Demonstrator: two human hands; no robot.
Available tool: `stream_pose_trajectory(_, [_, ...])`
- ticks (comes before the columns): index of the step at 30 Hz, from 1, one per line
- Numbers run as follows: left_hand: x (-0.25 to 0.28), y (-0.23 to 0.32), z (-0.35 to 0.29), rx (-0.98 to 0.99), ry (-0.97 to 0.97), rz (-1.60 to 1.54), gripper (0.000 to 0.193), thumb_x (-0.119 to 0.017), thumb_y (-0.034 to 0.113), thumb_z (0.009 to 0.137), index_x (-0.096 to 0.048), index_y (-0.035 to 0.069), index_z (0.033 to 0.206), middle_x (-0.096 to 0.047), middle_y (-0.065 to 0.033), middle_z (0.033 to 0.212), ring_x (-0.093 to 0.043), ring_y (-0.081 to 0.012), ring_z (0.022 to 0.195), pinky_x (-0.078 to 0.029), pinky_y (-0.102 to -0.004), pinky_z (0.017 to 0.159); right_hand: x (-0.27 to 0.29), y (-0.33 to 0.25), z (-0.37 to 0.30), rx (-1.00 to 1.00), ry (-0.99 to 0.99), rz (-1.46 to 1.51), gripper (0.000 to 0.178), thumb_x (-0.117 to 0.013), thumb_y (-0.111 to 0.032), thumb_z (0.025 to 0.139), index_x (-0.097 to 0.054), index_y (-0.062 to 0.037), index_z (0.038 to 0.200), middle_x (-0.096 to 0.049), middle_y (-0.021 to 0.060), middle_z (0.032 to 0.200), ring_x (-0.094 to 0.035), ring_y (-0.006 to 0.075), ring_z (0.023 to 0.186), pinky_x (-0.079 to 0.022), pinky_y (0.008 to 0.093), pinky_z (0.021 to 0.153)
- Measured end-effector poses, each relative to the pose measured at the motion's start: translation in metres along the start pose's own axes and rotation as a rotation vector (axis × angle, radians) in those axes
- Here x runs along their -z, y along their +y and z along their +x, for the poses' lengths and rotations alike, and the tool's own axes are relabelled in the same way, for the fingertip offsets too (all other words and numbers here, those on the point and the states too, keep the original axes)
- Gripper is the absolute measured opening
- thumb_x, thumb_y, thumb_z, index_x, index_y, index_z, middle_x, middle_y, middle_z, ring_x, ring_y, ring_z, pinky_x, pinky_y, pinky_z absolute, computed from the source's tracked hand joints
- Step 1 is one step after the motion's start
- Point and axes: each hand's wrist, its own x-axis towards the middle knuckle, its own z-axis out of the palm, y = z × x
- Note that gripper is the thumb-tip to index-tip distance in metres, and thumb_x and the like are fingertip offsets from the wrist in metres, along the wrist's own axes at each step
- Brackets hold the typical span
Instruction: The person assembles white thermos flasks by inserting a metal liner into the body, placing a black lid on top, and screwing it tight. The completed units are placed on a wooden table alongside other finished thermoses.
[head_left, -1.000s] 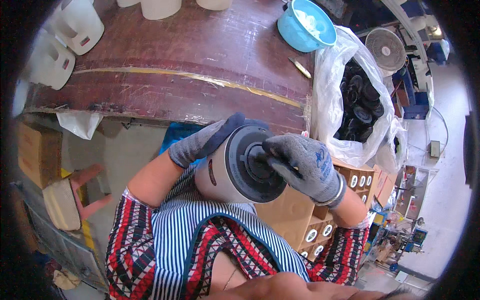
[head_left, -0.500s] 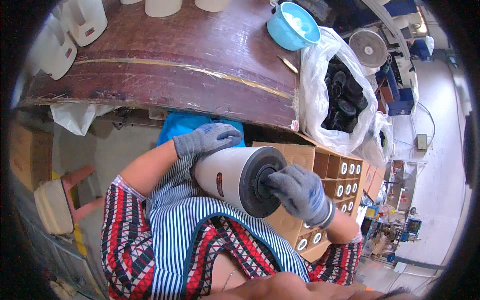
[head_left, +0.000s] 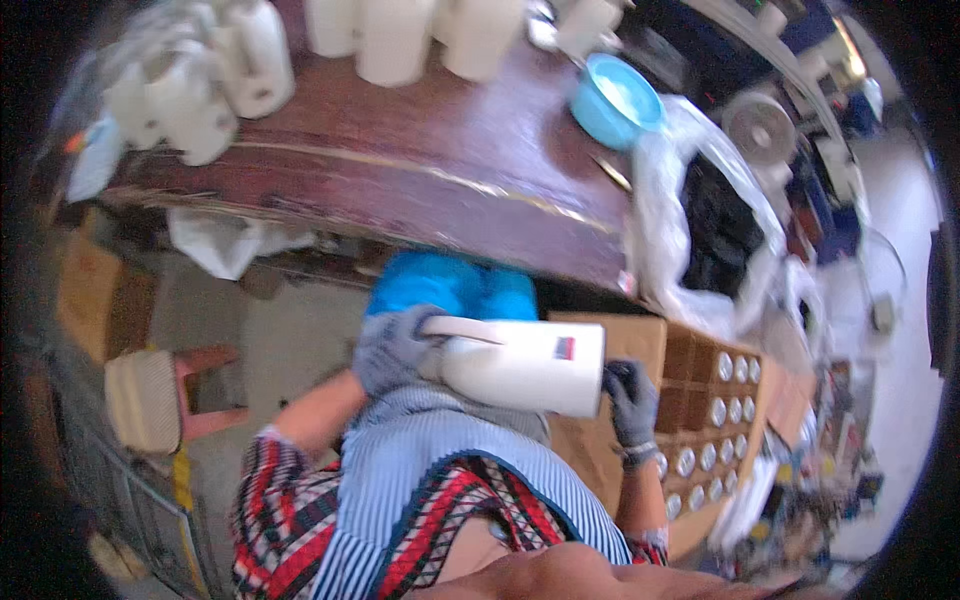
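Observation:
A white jug (head_left: 530, 368) with a handle and a small red and dark label lies on its side across my lap. My left hand (head_left: 395, 350), in a grey glove, is closed around its handle end. At the jug's base end is my gloved right hand (head_left: 632, 405), its fingers curled close against the base. Blur and the turned jug hide what these fingers hold, if anything. The black base face is out of sight. A striped apron (head_left: 410, 430) lies beneath the jug.
Several white jugs (head_left: 395, 40) stand on the dark red table (head_left: 400, 195). A blue basin (head_left: 605, 115) stands at its far right. Beside it is a clear bag (head_left: 660, 215) of black parts. A divided carton (head_left: 690, 395) with white round pieces is at my right, a stool (head_left: 145, 400) at left.
The jug has turned so its base faces right and its handle and label show. My right hand has moved from the base's centre knob to beside the base's edge. The view has shifted.

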Motion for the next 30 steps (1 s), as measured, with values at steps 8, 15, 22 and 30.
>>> stream_pose_trajectory(8, [0.175,0.130,0.075,-0.603,0.402,0.664,0.041,-0.074,0.042,0.077,-0.070,0.016,0.109,-0.066,-0.0075,0.095,-0.065,-0.0289,0.089,-0.050,-0.0434,0.081,-0.040,0.017,0.103,0.230,0.311,0.442,0.017,-0.058,0.001,0.099,-0.064,-0.0003,0.116,-0.068,0.0052,0.107,-0.062,0.0162,0.099,-0.052,0.0330,0.092])
stream_pose_trajectory(15, [0.313,0.096,0.182,-0.850,0.223,1.567,0.008,-0.061,0.024,0.085,-0.065,0.024,0.091,-0.057,-0.0009,0.087,-0.061,-0.0214,0.082,-0.048,-0.0373,0.073,-0.075,0.031,0.208,0.667,0.403,-0.711,0.031,-0.068,-0.017,0.084,-0.069,-0.0222,0.114,-0.066,0.0046,0.108,-0.063,0.0280,0.096,-0.047,0.0441,0.080])
stream_pose_trajectory(22, [0.373,0.021,0.243,-0.778,0.346,1.687,0.007,-0.062,0.020,0.083,-0.067,0.021,0.087,-0.061,-0.0038,0.090,-0.061,-0.0241,0.093,-0.048,-0.0407,0.091,-0.077,0.074,0.263,0.462,0.266,-1.002,0.024,-0.060,-0.021,0.089,-0.067,-0.0228,0.112,-0.064,0.0064,0.105,-0.061,0.0298,0.101,-0.047,0.0476,0.083])
stream_pose_trajectory(30, [0.429,-0.029,0.286,-0.188,0.283,1.758,0.028,-0.059,0.018,0.087,-0.067,0.021,0.114,-0.063,-0.0055,0.114,-0.060,-0.0272,0.113,-0.043,-0.0476,0.108,-0.076,0.100,0.302,0.144,0.277,-0.956,0.033,-0.064,-0.026,0.091,-0.061,-0.0158,0.123,-0.062,0.0136,0.119,-0.061,0.0342,0.106,-0.049,0.0483,0.089])
